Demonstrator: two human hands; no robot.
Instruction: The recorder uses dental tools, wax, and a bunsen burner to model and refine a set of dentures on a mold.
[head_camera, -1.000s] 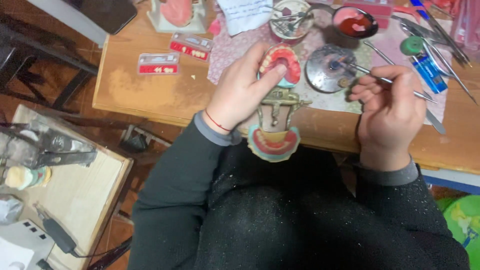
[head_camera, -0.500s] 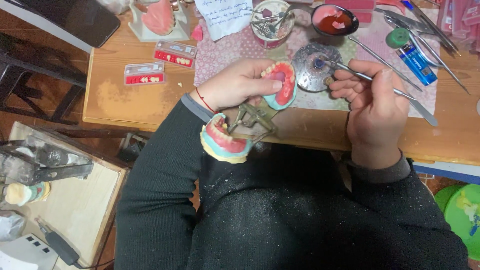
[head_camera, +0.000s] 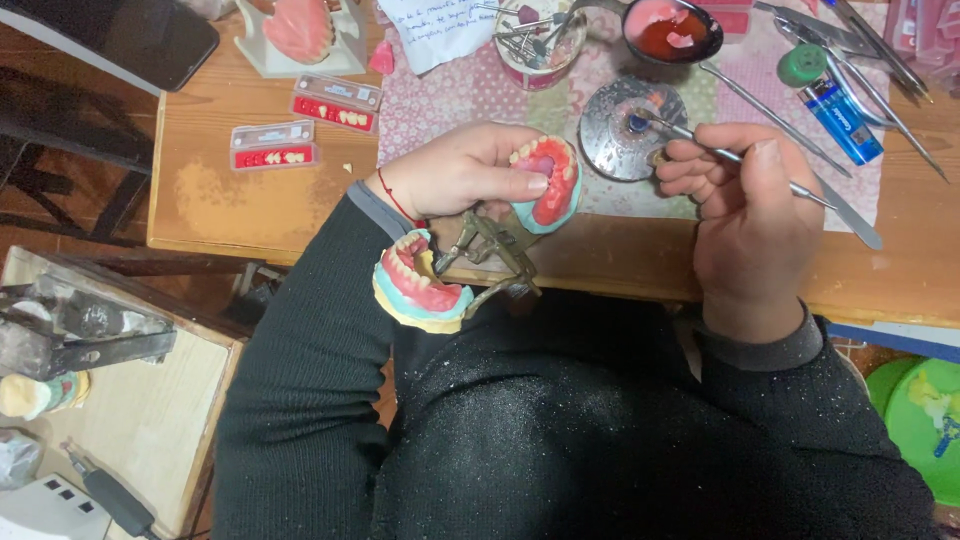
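My left hand (head_camera: 465, 170) grips a hinged metal articulator (head_camera: 495, 255) that carries two denture models. The upper model (head_camera: 548, 185), pink wax with teeth on a pale green base, sits under my thumb. The lower model (head_camera: 420, 288) hangs open toward my lap. My right hand (head_camera: 745, 205) holds a thin metal wax tool (head_camera: 735, 157), its tip resting over a round metal burner (head_camera: 630, 115) on the patterned cloth (head_camera: 440, 85).
Two tooth cards (head_camera: 272, 145) lie on the wooden table (head_camera: 230, 200). At the back are a tin of tools (head_camera: 540, 35), a bowl of red wax (head_camera: 672, 28), a blue lighter (head_camera: 838, 118), and several steel instruments (head_camera: 850, 50). A side bench (head_camera: 120, 400) stands low left.
The articulator has been turned and opened wider, the lower model swinging down left. My right hand has shifted slightly left, bringing the tool tip over the burner.
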